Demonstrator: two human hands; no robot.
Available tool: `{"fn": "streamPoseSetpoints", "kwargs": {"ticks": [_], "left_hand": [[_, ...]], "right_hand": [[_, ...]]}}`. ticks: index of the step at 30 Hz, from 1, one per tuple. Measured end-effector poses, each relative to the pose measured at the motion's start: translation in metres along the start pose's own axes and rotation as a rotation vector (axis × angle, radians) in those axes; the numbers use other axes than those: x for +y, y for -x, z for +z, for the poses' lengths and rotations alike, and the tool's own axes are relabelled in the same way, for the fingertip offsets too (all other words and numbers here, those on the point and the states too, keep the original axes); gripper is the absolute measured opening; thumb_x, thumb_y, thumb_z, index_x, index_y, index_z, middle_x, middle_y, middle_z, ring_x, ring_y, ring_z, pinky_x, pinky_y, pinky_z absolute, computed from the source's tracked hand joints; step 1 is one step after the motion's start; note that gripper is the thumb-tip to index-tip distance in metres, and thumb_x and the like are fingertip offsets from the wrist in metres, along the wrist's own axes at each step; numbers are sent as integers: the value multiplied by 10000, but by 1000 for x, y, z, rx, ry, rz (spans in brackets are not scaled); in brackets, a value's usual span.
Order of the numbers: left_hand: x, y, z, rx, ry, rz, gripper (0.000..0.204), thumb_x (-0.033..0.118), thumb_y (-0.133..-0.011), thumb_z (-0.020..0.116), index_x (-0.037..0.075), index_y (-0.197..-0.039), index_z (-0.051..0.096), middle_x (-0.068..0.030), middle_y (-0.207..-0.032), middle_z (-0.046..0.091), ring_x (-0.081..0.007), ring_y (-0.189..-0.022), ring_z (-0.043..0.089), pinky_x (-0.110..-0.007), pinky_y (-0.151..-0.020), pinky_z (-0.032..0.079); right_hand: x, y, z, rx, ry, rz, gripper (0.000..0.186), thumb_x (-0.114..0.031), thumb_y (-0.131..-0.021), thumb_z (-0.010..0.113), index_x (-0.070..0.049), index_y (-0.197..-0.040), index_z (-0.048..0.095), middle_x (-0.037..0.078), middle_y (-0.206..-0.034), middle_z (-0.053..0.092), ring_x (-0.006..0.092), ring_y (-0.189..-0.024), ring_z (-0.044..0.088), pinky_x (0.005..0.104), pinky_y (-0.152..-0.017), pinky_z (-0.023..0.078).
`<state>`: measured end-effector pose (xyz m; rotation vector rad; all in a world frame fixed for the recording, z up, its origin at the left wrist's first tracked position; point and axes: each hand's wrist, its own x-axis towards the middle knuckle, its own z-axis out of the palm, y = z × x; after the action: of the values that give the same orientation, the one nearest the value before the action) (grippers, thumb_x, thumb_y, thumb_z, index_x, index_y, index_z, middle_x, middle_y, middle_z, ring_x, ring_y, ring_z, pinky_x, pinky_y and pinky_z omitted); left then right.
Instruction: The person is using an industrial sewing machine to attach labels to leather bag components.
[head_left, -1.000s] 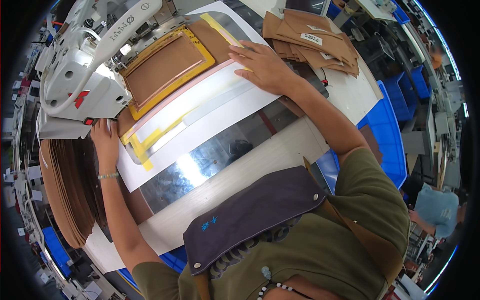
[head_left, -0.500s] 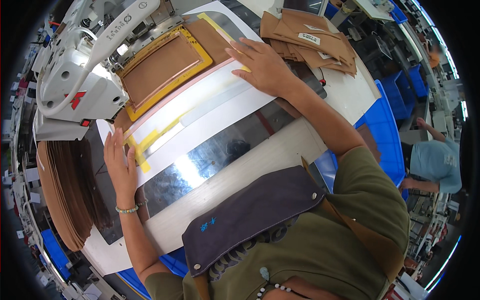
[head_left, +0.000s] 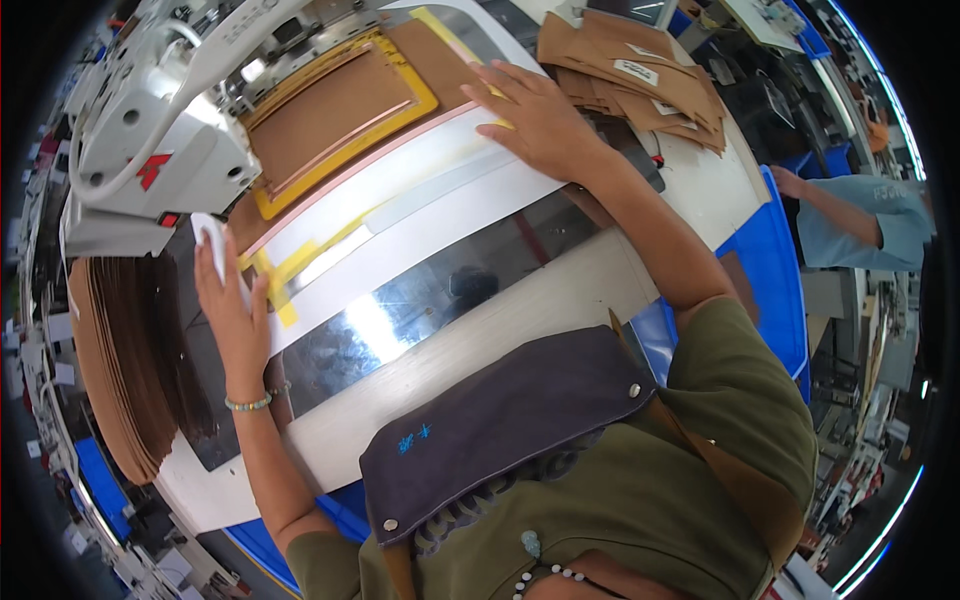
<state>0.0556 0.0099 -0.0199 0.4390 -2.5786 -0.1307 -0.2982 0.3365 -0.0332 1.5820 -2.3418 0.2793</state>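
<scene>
My left hand point(head_left: 228, 305) touches the raised, curled left edge of a white sheet point(head_left: 400, 250), fingers extended and thumb apart. My right hand point(head_left: 532, 115) rests with spread fingers on the right part of the taped jig on that sheet. The jig has pink and yellow tape point(head_left: 300, 262) and bears brown material point(head_left: 435, 75) and a yellow rectangular frame point(head_left: 420, 95) around a brown panel point(head_left: 325, 115). A white sewing machine point(head_left: 150, 150) stands over its upper left, hiding part of it.
Brown pieces with white labels point(head_left: 630, 90) are piled at upper right. A tall brown stack point(head_left: 115, 370) lies at left. A blue bin point(head_left: 775, 320) stands beside the white table point(head_left: 450, 330), which has a steel plate point(head_left: 410, 320). A co-worker point(head_left: 860, 220) in light blue is at right.
My left hand moved right and toward me, then slightly back up, with the sheet's left edge now lifted. My right hand shifted slightly. The co-worker moved farther up the right side.
</scene>
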Motion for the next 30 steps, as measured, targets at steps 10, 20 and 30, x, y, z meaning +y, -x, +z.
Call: {"fn": "streamPoseSetpoints", "kwargs": {"ticks": [10, 20, 30], "left_hand": [[-4, 3, -4, 2, 11, -54, 475, 257, -1042, 669, 120, -1496, 643, -172, -1678, 445, -432, -1568, 344, -534, -1278, 284], [-7, 7, 0, -177, -34, -63, 459, 284, -1058, 652, 153, -1498, 656, -180, -1668, 462, -432, -1576, 330, -539, -1280, 273], [-20, 10, 1, -214, -14, -49, 478, 207, -1088, 579, 123, -1559, 589, -151, -1678, 458, -418, -1572, 347, -538, -1287, 269]], "right_hand": [[5, 4, 0, 23, -32, -1, 536, -437, -1132, 500, -111, -1549, 587, 74, -1697, 445, 312, -1576, 361, 488, -1270, 307], [4, 5, -4, -10, -76, 4, 542, -446, -1129, 500, -92, -1526, 604, 75, -1674, 471, 305, -1579, 352, 473, -1277, 291], [2, 5, 8, 56, -95, 35, 511, -425, -1098, 576, -79, -1467, 653, 84, -1617, 543, 314, -1546, 406, 474, -1261, 319]]}}
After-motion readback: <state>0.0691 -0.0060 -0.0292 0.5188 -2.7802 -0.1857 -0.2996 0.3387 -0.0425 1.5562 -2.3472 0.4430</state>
